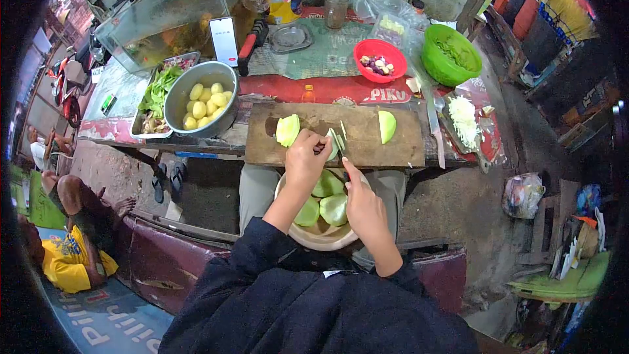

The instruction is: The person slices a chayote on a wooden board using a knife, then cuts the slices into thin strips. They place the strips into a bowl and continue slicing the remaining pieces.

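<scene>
Two bare hands meet over the near edge of the wooden board (401,151), which lies along the near edge of the tabletop (275,87). Slicing seems to be the step in hand: the left hand (303,160) has its fingers pinched narrow on one pale green piece (333,149), and the right hand (364,206) is closed around the handle of one knife (340,153), its blade right beside that piece. A further stroke would call for a steady hold, fingertips drawn back from the edge.

At least two thin slices (343,130) lie just beyond the blade. One pale chunk (287,130) sits toward the board's left end, and one wedge (387,126) near its far right corner. Three green pieces are visible in one basin (321,242) below the board's near edge; the arms may hide more.

Toward the tabletop's left end stands one grey bowl (179,95) of roughly a dozen yellow, round pieces, overlapping too much for an exact count. Toward the right end are one red bowl (380,48), one green bowl (453,73), one second knife (435,128) and one heap of white shreds (464,120).
</scene>
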### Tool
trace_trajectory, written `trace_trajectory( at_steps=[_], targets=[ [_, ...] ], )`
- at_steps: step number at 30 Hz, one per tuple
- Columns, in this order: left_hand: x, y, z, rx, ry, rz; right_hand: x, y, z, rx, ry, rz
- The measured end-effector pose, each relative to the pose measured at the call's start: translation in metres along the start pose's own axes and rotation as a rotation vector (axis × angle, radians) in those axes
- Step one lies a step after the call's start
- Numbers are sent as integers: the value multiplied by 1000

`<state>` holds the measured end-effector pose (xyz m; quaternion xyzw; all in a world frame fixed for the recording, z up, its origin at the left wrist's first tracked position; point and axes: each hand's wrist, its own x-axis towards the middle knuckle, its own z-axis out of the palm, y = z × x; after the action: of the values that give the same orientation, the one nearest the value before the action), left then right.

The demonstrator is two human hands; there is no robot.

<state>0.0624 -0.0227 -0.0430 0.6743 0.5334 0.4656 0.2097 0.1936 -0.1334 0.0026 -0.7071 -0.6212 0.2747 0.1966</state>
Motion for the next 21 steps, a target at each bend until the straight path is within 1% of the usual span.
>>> trace_trajectory(
  at_steps=[2,3,5,6,8,12,14,15,17,21],
  targets=[
    [-1,-1,1,11,4,10,-1,3,4,-180,51,-31],
    [-1,0,1,2,2,6,-1,0,-1,-182,50,-30],
    [-2,0,1,-7,1,2,2,-9,-16,-251,-41,40],
    [-2,0,1,-4,-1,1,3,-5,-15,-252,-41,39],
    [-1,0,0,-1,1,0,7,3,-13,-58,17,-32],
    [-1,3,0,-4,-12,-32,3,0,-10,6,48,-43],
    [-1,3,0,-9,-17,-53,3,5,-3,18,94,-179],
    [-1,4,0,-4,-15,-48,2,2,-3,19,93,-178],
    [-1,3,0,2,-14,-45,1,-6,-5,-22,11,-83],
    [-1,2,0,3,-6,-6,13,-8,-4,12,-37,-51]
  ],
)
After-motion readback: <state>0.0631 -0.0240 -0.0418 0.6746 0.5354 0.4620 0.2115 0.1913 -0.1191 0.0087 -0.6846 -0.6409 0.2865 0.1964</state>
